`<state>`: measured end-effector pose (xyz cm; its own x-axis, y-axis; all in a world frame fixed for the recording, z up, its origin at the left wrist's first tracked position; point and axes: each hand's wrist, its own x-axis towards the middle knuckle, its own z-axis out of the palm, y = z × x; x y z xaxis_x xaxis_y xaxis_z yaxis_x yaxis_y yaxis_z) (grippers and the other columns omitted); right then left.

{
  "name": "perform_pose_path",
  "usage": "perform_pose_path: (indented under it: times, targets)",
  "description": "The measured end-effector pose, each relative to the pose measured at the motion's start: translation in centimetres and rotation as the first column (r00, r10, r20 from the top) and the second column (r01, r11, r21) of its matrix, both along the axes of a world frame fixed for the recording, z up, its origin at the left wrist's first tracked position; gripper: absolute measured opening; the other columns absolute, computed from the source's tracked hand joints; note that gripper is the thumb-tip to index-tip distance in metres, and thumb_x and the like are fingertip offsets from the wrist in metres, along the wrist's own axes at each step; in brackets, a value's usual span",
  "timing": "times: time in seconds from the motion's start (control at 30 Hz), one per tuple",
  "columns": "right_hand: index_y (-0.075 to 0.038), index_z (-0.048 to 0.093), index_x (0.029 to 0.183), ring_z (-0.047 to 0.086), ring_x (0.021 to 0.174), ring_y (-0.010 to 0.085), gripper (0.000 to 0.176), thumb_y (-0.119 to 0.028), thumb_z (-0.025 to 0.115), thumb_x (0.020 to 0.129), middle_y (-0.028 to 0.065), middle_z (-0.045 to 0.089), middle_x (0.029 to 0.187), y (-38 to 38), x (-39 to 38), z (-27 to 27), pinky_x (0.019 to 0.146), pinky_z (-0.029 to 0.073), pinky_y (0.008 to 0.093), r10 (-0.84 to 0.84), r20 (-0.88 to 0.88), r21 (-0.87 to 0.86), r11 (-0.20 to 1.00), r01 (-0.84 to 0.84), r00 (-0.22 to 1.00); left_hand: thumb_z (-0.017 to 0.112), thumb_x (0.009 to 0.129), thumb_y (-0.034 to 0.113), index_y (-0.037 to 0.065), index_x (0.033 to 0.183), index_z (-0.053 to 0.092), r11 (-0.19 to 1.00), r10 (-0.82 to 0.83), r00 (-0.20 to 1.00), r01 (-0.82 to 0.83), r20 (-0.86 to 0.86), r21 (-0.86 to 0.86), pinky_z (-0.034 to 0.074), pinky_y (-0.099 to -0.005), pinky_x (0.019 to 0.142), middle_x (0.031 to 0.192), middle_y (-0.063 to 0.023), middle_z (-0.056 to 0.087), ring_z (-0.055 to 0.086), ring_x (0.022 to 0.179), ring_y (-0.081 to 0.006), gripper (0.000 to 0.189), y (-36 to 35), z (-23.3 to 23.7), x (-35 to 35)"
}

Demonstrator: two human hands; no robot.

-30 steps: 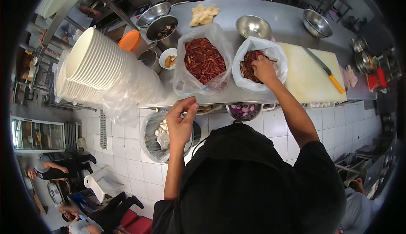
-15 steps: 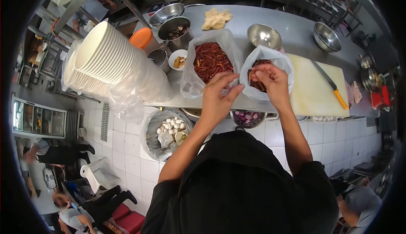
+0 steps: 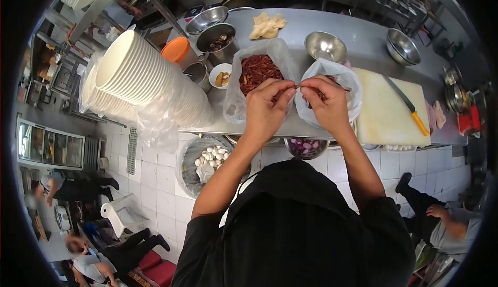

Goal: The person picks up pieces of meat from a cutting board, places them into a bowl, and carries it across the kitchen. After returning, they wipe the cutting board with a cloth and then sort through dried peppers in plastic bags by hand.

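Head view: both forearms reach forward, bent wrists close together over the steel counter (image 3: 316, 20). The left hand (image 3: 264, 109) and right hand (image 3: 326, 105) each pinch one end of a dried chili (image 3: 296, 86) with thumb and fingertips, between the large chili bag (image 3: 258, 72) and the smaller bag (image 3: 342, 77).

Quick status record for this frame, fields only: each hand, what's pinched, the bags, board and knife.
left hand: fingertips pinch one end of a dried chili
right hand: pinches the other end, in front of the smaller bag
larger bag: open, full of dried chilies, behind the left hand
cutting board: right of the bags
knife: orange handle, lying on the board
stack of white bowls: far left, under plastic wrap
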<state>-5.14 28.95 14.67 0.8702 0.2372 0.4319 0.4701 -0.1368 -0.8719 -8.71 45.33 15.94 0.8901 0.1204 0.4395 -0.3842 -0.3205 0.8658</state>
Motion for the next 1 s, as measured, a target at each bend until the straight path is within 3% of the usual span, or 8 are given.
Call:
perform_pose_path:
  times: [0.2,0.33,0.43,0.63,0.77,0.83,0.9,1.0]
  targets:
    - [0.001,0.063,0.098,0.060,0.072,0.0137,0.007,-0.003,0.060,0.092,0.0043,0.065,0.083,0.7,0.4,-0.1,0.068,0.048,0.0267,0.255,-0.223,0.129,0.964,-0.230,0.941,0.069,0.086,0.001,-0.002,0.096,0.071,0.995,-0.054,0.998,0.051,0.028,0.090,0.049,-0.0299,0.066,0.084,-0.0103,0.068,0.064,0.072,-0.0170,0.011,1.6,-0.3,-0.2]
    - [0.000,0.063,0.099,0.059,0.072,0.0142,0.008,-0.005,0.059,0.094,0.0035,0.064,0.084,0.2,1.2,-1.1,0.069,0.048,0.0289,0.678,-0.449,0.617,0.706,-0.347,0.582,0.069,0.086,0.002,-0.001,0.098,0.071,0.984,-0.173,0.972,0.179,-0.161,0.022,0.049,-0.0281,0.069,0.087,-0.0101,0.069,0.064,0.076,-0.0156,0.013,3.1,-0.6,-0.7]
    - [0.001,0.064,0.099,0.061,0.073,0.0147,0.011,-0.008,0.061,0.093,0.0046,0.065,0.084,0.3,1.2,-2.1,0.070,0.050,0.0303,0.569,-0.475,0.591,0.772,-0.235,0.671,0.070,0.086,0.003,-0.001,0.103,0.072,0.993,-0.108,0.961,0.119,-0.254,0.026,0.050,-0.0267,0.074,0.094,-0.0094,0.070,0.064,0.083,-0.0130,0.017,4.0,-1.8,1.0]
    - [0.003,0.065,0.098,0.063,0.070,0.0145,0.012,-0.004,0.063,0.089,0.0066,0.066,0.083,2.1,-0.8,-5.5,0.069,0.051,0.0278,0.197,-0.609,0.444,0.888,0.124,0.768,0.075,0.083,0.009,0.002,0.104,0.073,0.924,0.165,0.982,-0.185,0.087,0.333,0.052,-0.0302,0.078,0.105,-0.0098,0.071,0.065,0.090,-0.0157,0.022,7.7,-3.9,5.9]
    - [-0.003,0.066,0.094,0.061,0.071,0.0095,0.006,-0.004,0.062,0.089,0.0029,0.065,0.083,7.6,-4.8,-7.9,0.068,0.051,0.0255,0.229,-0.425,0.384,0.922,-0.055,0.876,0.075,0.082,0.007,0.002,0.104,0.073,0.941,0.230,0.969,-0.245,0.092,0.233,0.051,-0.0292,0.079,0.107,-0.0104,0.071,0.066,0.091,-0.0173,0.022,9.6,-0.5,4.5]
    - [-0.001,0.065,0.095,0.060,0.075,0.0088,0.010,-0.002,0.062,0.085,0.0027,0.064,0.083,12.3,-7.4,-7.8,0.068,0.051,0.0272,0.254,-0.256,0.135,0.965,-0.226,0.933,0.074,0.081,0.007,0.001,0.099,0.073,0.943,0.232,0.954,-0.268,0.188,0.195,0.052,-0.0296,0.075,0.106,-0.0122,0.071,0.068,0.088,-0.0213,0.019,9.4,1.3,4.7]
    - [0.001,0.062,0.109,0.065,0.093,0.0363,0.033,0.003,0.055,0.078,0.0222,0.066,0.099,16.7,-8.6,-10.2,0.082,0.051,0.0426,0.580,0.011,-0.025,0.815,-0.579,0.815,0.074,0.082,0.007,0.002,0.100,0.073,0.973,0.193,0.969,-0.210,0.156,0.096,0.051,-0.0286,0.075,0.106,-0.0113,0.071,0.067,0.088,-0.0194,0.020,8.7,2.5,4.6]
    - [-0.001,0.053,0.131,0.060,0.109,0.0409,0.054,0.001,0.055,0.077,0.0271,0.061,0.117,17.8,-9.6,-12.5,0.092,0.049,0.0470,0.725,-0.169,-0.343,0.591,-0.730,0.667,0.074,0.083,0.007,0.002,0.103,0.073,0.977,0.168,0.978,-0.182,0.125,0.109,0.050,-0.0274,0.077,0.105,-0.0102,0.071,0.065,0.087,-0.0172,0.020,8.6,2.7,2.2]
